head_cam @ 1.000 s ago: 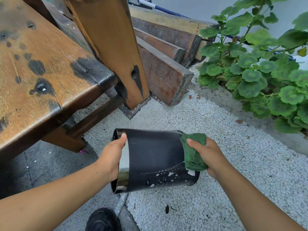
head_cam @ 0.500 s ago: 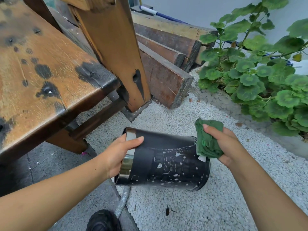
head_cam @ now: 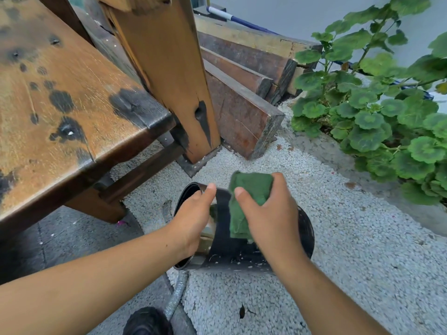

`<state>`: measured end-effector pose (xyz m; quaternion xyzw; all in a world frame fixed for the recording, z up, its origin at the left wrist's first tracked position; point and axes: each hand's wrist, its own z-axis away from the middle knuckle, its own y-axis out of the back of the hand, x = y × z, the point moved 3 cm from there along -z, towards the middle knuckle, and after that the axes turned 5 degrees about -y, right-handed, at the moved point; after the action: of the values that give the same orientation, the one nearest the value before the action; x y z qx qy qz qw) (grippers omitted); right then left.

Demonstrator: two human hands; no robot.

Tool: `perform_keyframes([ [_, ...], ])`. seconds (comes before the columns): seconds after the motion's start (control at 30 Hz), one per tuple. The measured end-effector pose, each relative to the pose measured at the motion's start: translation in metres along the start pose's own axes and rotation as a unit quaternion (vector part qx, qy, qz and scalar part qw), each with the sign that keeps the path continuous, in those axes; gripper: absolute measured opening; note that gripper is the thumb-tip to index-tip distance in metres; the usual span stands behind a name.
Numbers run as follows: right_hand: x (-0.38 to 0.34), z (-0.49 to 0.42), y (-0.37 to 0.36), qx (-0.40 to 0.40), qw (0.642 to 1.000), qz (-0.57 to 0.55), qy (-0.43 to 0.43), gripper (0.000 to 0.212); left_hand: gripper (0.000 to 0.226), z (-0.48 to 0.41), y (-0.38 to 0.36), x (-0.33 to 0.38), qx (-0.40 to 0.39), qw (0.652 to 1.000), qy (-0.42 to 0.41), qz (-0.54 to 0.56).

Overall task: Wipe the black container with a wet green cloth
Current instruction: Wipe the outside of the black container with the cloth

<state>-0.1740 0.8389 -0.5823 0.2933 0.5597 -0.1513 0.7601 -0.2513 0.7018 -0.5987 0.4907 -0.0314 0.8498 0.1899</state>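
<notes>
The black container [head_cam: 232,250] lies on its side above the white gravel, its open, silver-rimmed mouth pointing left. White specks dot its lower wall. My left hand [head_cam: 193,218] grips the rim at the mouth, thumb on top. My right hand [head_cam: 271,213] holds the bunched green cloth [head_cam: 246,197] and presses it onto the upper side of the container near the rim. My right hand and forearm hide much of the container's wall and base end.
A worn wooden bench [head_cam: 72,105] stands at the left with a thick wooden post [head_cam: 174,76] beside it. Stacked timber beams [head_cam: 244,93] lie behind. A leafy green plant [head_cam: 377,110] fills the right. A grey hose [head_cam: 176,296] and a dark shoe [head_cam: 147,322] are below.
My right hand has slid the green cloth from the container's base end leftward toward the rim. The container has turned slightly in my left hand's grip.
</notes>
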Motion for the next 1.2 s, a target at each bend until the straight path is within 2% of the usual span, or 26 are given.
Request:
perform_keyframes([
  [0.1,-0.007,0.017,-0.019,-0.028,0.996,0.086,0.027,0.029,0.057,0.001,-0.010,0.002,0.013,0.999,0.028,0.028],
  [0.23,-0.001,0.018,-0.025,-0.023,0.987,0.155,0.047,0.032,0.060,-0.001,-0.014,0.001,0.013,0.997,0.046,0.058],
  [0.37,0.007,0.010,-0.022,0.001,0.980,0.185,0.073,0.036,0.052,-0.003,-0.014,0.001,0.030,0.999,0.005,0.028],
  [0.4,0.010,0.007,-0.020,0.004,0.980,0.188,0.070,0.037,0.055,-0.001,-0.014,0.003,0.024,0.999,-0.009,0.024],
  [0.5,0.023,-0.005,-0.012,0.016,0.976,0.211,0.052,0.037,0.086,-0.004,-0.009,0.000,0.014,1.000,-0.024,0.012],
  [0.53,0.028,-0.008,-0.009,0.023,0.974,0.222,0.049,0.037,0.089,-0.004,-0.007,-0.001,0.018,0.999,-0.029,0.005],
  [0.67,0.044,-0.019,0.003,0.055,0.963,0.260,0.055,0.039,0.061,-0.006,-0.004,-0.004,0.014,0.999,-0.026,0.018],
  [0.7,0.048,-0.021,0.007,0.062,0.960,0.267,0.055,0.039,0.064,-0.007,-0.003,-0.005,0.011,0.999,-0.027,0.019],
  [0.83,0.067,-0.029,0.025,0.086,0.955,0.279,0.042,0.037,0.075,-0.010,-0.001,-0.007,0.007,0.999,-0.025,0.024],
  [0.93,0.077,-0.029,0.036,0.109,0.949,0.293,0.047,0.036,0.074,-0.007,-0.002,-0.008,0.000,1.000,-0.015,0.028],
  [1.0,0.082,-0.028,0.044,0.120,0.943,0.306,0.050,0.035,0.064,-0.007,-0.004,-0.011,-0.008,0.999,-0.012,0.029],
  [1.1,0.091,-0.030,0.054,0.124,0.942,0.311,0.020,0.034,0.063,-0.003,-0.010,-0.008,-0.016,0.999,-0.007,0.035],
  [1.17,0.099,-0.032,0.058,0.119,0.955,0.272,-0.013,0.033,0.069,-0.001,-0.011,-0.006,-0.015,0.999,-0.002,0.039],
  [1.2,0.102,-0.033,0.060,0.115,0.969,0.215,-0.040,0.031,0.070,-0.002,-0.010,-0.006,-0.015,0.999,0.001,0.043],
])
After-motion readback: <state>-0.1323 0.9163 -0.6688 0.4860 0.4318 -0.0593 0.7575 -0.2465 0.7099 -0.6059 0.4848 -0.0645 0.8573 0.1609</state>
